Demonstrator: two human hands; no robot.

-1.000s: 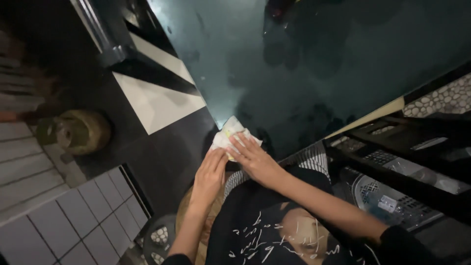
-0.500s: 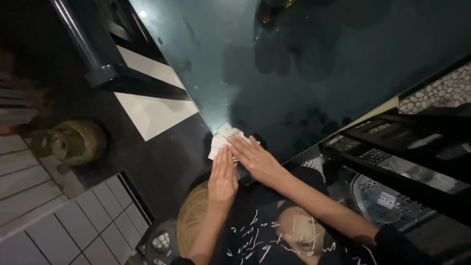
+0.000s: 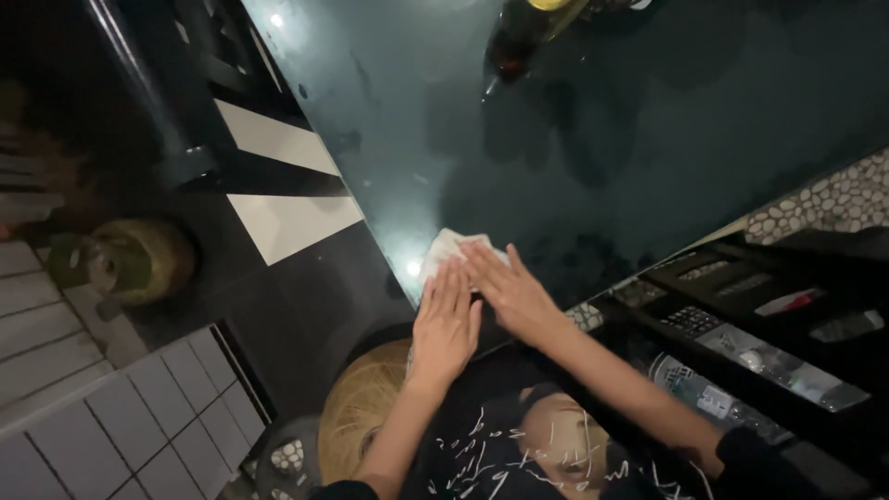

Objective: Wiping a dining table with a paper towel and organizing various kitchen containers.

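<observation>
White folded cloth (image 3: pixel 451 248) sits at the near corner of our dark glossy glass counter (image 3: pixel 648 139), and we've got both hands flat on it, fingers stretched out, gripping nothing: left hand (image 3: pixel 445 322) beside right hand (image 3: pixel 511 292), touching. Dark bottle (image 3: pixel 515 42) stands well apart

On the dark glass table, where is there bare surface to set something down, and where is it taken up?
The glass table is bare across its middle and right, between the bottle at the far edge and the near edge. The near corner is crowded: the left hand and right hand lie flat on a white cloth there.
</observation>
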